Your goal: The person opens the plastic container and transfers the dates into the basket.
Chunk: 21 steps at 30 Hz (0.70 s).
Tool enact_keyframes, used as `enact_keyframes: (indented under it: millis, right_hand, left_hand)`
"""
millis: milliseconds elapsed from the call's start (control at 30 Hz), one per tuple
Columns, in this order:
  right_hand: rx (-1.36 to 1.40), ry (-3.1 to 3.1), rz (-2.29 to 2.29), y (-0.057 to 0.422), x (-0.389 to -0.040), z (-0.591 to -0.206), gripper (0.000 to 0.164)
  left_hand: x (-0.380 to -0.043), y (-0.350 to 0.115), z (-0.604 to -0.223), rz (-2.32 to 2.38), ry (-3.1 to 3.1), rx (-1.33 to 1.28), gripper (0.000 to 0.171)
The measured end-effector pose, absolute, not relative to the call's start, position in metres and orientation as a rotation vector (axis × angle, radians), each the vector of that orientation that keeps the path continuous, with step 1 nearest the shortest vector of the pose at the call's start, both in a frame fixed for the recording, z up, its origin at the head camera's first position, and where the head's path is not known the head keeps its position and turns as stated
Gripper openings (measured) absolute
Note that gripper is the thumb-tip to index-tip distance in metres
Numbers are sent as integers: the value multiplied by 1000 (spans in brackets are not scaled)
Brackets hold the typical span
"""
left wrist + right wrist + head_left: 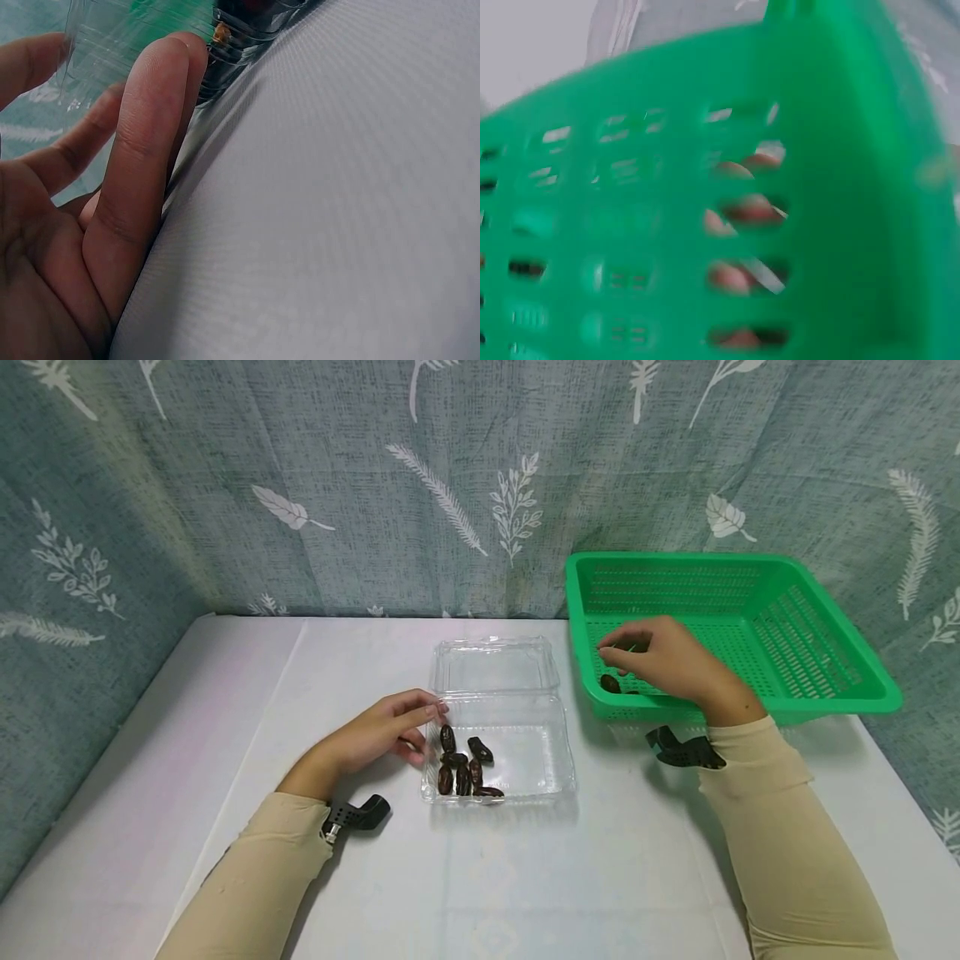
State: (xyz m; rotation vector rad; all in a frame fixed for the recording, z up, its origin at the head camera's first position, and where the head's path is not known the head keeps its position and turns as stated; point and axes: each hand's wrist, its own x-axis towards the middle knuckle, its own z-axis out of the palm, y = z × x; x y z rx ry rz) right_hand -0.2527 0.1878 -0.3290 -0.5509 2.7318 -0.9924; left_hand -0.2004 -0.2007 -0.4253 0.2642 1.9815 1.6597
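A clear plastic clamshell box [528, 760] lies with its lid [495, 667] folded back on the white table. Several dark brown dates [462, 779] are gathered in its left part. My left hand [386, 727] is at the box's left side, fingers fairly straight, fingertips right at its edge. In the left wrist view, the fingers [142, 135] reach up to the plastic wall. My right hand [663, 660] is inside the green basket [840, 706], thumb and forefinger apart, near a date [610, 683] at the basket's left front. Through the basket's slots the right fingers [731, 277] show, blurred.
The white cloth-covered table [495, 877] stretches around the box and in front of the basket. A grey-green curtain [360, 510] with white leaf prints hangs behind and at the sides. Each wrist wears a black camera mount [686, 750].
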Motion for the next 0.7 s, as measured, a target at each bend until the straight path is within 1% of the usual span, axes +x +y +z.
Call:
enact_keyframes:
  millis: [267, 533, 700]
  right_hand:
    - [-732, 2781, -1270, 162, -237, -325, 23]
    - [-879, 2754, -1389, 140, -218, -327, 20]
    - [-1064, 2688, -1455, 126, -210, -333, 19]
  left_hand:
    - [-201, -201, -423, 1657, 1981, 274, 43]
    - [-200, -201, -424, 1653, 1972, 259, 42]
    - [-201, -201, -425, 1654, 1975, 274, 44]
